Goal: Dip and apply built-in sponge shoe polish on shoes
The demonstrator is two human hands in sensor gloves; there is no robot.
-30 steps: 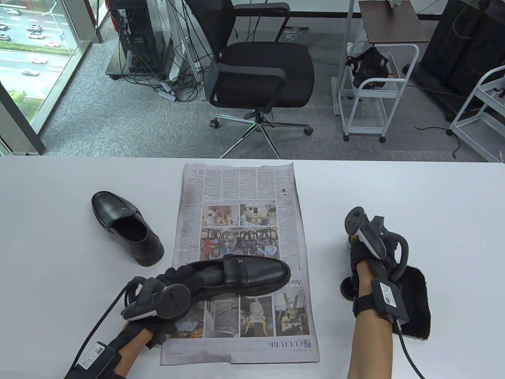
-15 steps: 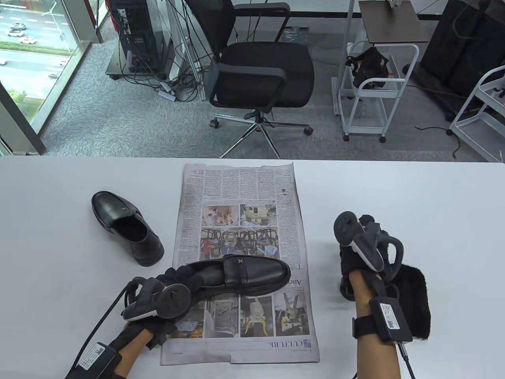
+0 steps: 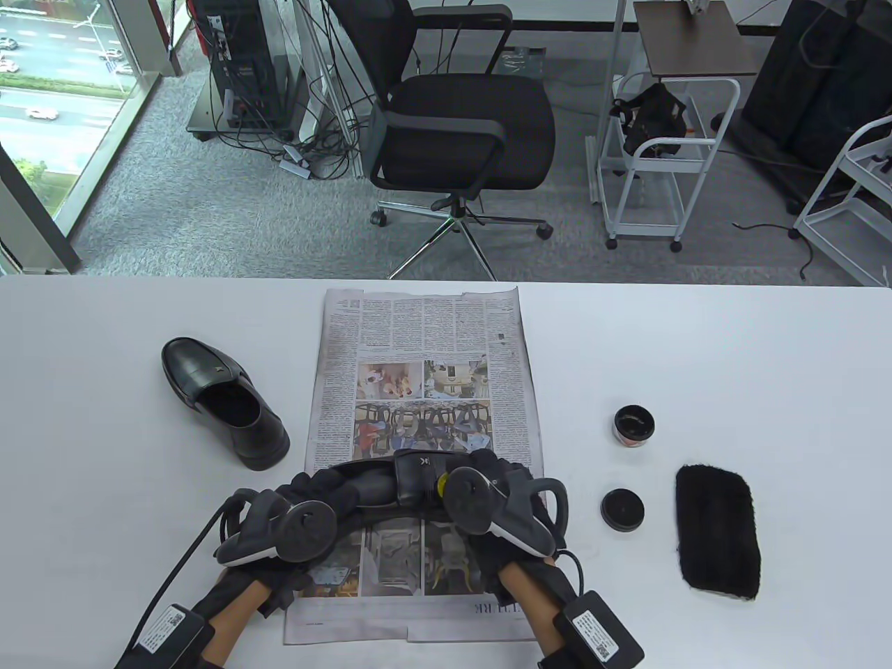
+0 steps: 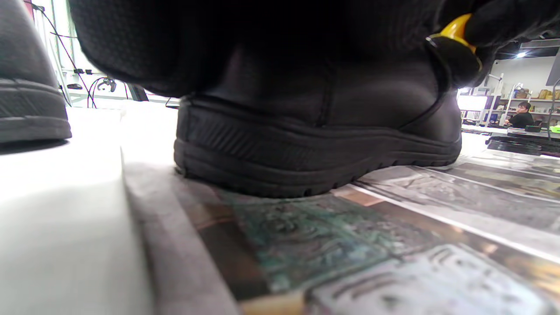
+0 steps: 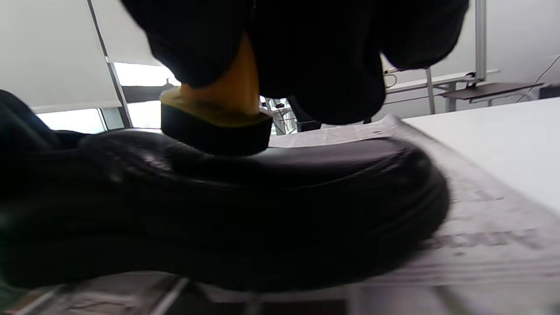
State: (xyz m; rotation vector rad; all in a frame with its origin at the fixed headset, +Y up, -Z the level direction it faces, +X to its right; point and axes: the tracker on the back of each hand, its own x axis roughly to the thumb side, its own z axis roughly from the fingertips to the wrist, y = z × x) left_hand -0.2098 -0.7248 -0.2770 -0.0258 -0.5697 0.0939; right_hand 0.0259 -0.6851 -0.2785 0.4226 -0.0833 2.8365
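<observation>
A black loafer [image 3: 411,477] lies across the near part of the newspaper [image 3: 418,334]. My left hand [image 3: 324,491] grips its heel end, fingers reaching into the opening. My right hand [image 3: 488,477] is over the toe and pinches a yellow-handled sponge applicator [image 3: 440,486]. In the right wrist view the applicator's black sponge [image 5: 216,127] presses on the loafer's upper [image 5: 280,183]. The left wrist view shows the loafer's heel [image 4: 306,144] and the applicator [image 4: 455,33]. The open polish tin [image 3: 633,425] stands to the right, its lid [image 3: 622,509] nearer me.
A second black loafer [image 3: 223,401] stands left of the newspaper, also seen in the left wrist view [image 4: 26,87]. A black fuzzy cloth [image 3: 718,531] lies at the right near the lid. An office chair [image 3: 460,118] stands beyond the table's far edge.
My right hand left the polish tin and moved left onto the loafer's toe with the applicator, uncovering the tin and lid. The left hand and loafer stayed put.
</observation>
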